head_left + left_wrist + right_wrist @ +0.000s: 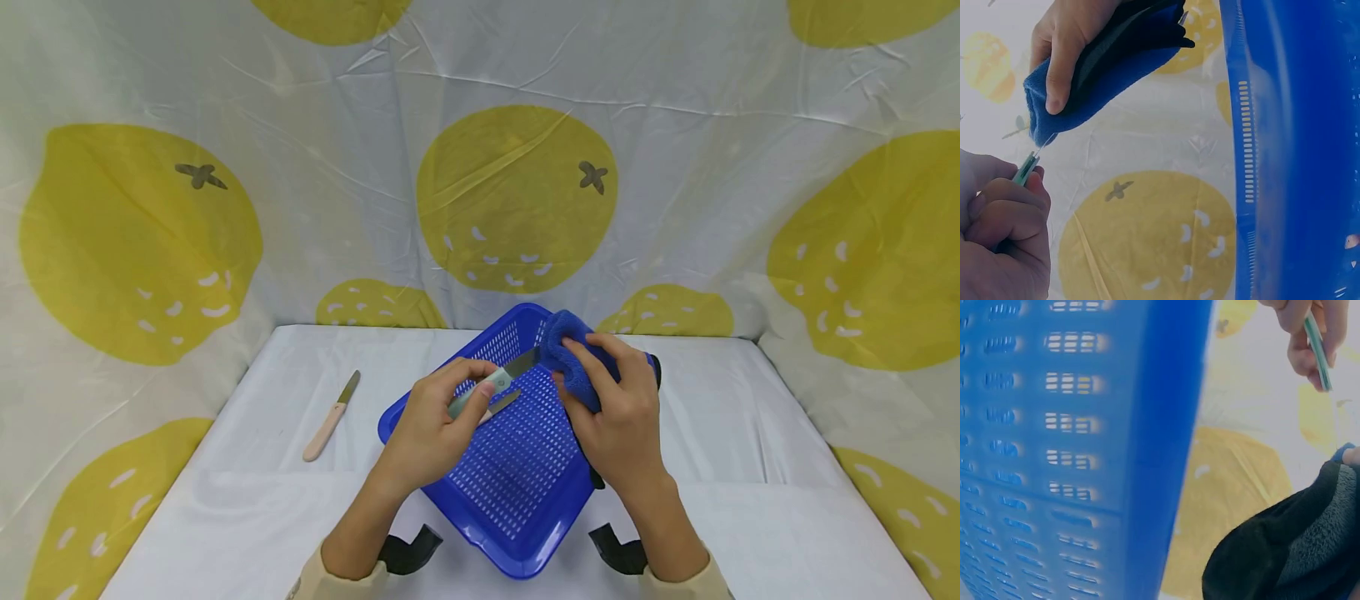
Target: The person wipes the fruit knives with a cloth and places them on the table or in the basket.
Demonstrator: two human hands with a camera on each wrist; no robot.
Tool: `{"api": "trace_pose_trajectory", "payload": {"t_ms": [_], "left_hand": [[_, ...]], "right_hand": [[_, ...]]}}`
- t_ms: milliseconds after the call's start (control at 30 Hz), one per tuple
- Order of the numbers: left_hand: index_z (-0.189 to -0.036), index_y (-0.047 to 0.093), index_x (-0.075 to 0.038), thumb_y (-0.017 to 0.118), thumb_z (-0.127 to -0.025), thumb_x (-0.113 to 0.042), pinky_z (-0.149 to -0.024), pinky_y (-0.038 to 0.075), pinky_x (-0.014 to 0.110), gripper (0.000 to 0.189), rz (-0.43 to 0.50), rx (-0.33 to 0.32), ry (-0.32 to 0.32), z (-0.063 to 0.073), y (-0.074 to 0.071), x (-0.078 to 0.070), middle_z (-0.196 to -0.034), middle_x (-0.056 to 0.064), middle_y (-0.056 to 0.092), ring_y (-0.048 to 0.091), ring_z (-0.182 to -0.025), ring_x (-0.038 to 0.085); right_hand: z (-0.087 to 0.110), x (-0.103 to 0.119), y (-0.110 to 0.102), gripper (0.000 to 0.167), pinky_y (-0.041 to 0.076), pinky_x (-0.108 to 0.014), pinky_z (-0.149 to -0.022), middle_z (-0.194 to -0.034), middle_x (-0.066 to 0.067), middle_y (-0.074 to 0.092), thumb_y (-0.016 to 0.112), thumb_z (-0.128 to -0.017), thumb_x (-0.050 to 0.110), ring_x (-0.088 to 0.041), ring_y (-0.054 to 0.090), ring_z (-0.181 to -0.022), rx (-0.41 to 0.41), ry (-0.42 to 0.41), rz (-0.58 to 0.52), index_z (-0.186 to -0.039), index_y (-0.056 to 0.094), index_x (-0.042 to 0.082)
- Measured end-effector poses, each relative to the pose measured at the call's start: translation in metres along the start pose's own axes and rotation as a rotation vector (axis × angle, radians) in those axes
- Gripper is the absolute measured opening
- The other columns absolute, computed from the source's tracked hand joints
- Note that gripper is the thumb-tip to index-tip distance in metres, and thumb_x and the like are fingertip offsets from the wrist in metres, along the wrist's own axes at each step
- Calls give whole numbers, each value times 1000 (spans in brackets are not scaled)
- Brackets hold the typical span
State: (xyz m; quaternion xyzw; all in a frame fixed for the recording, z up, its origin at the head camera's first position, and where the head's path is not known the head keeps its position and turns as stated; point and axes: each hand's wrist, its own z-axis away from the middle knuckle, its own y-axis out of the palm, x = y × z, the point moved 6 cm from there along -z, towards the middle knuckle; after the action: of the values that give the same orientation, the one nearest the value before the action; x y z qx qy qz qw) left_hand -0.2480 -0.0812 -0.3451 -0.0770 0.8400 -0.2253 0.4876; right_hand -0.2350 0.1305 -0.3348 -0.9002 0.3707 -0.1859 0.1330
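Note:
My left hand grips a small knife by its pale green handle, held over the basket. The knife's blade points right, its tip covered by a folded blue cloth. My right hand pinches that cloth around the blade's end; in the left wrist view the cloth hangs in dark and blue folds. Below both hands stands a blue plastic basket with slotted walls. Inside it lies another knife, partly hidden behind my left hand.
A knife with a pale pink handle lies on the white-covered table, left of the basket. Behind the table hangs a white curtain printed with yellow lemons. Black curved straps stick out near both wrists.

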Motion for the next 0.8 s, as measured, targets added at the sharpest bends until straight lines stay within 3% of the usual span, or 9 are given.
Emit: {"api": "trace_pose_trajectory", "payload": {"t_ms": [267, 433, 567, 800], "left_hand": [[-127, 67, -12, 55, -108, -25, -78, 59, 28, 26, 27, 1, -17, -1, 0, 3, -114, 3, 71, 68, -92, 18], [-127, 67, -12, 55, -108, -22, -89, 60, 31, 25, 22, 2, 29, -2, 1, 5, -119, 0, 72, 70, -104, 16], [-127, 68, -14, 55, -107, -21, -103, 55, 38, 24, 35, 0, 46, -1, 1, 4, -122, -5, 72, 67, -118, 10], [-129, 67, -12, 54, -108, -21, -98, 57, 38, 26, 8, -2, 68, -2, 0, 0, -123, -3, 72, 68, -114, 10]], "right_hand": [[-2, 13, -5, 38, 45, -31, -106, -125, -25, 61, 66, -101, 36, -42, 60, -115, -58, -30, -74, -122, 74, 6], [3, 38, 7, 37, 47, -39, -96, -125, -20, 62, 63, -103, 37, -37, 59, -112, 35, -109, -105, -122, 74, 8], [7, 48, 16, 36, 49, -42, -89, -126, -18, 62, 61, -104, 37, -34, 60, -108, 89, -125, -119, -125, 73, 11], [7, 46, 18, 38, 51, -47, -86, -126, -18, 62, 58, -105, 38, -35, 61, -106, 75, -90, -82, -124, 73, 9]]}}
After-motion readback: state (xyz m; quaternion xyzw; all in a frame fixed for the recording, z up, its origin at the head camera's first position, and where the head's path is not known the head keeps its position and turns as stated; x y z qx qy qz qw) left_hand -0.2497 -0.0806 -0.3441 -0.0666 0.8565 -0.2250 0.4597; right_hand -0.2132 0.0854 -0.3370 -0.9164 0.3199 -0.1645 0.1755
